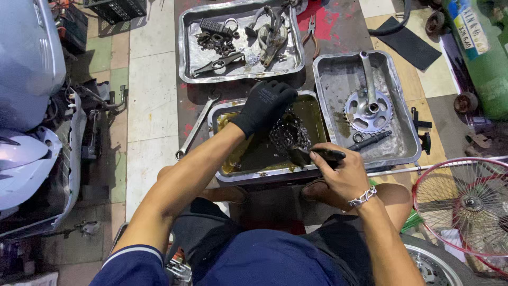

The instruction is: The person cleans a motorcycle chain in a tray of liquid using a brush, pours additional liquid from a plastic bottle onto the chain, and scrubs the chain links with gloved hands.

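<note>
Our gloved left hand [263, 106] grips the greasy sprocket cluster [289, 133] over the oily tray [316, 108] so drips fall inside; bare right hand [338, 172] pinches a brush [315, 155] w/ bristles against it.

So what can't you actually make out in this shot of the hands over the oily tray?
- Part held by the gloved left hand: blurred and dripping over the tray of oily liquid; its kind is unclear.
- Dark tool in the bare right hand: fingers cover most of it.
- Red-rimmed spoked wheel: cut off by the right edge.
- Small parts in the top tray: too small to identify.
</note>
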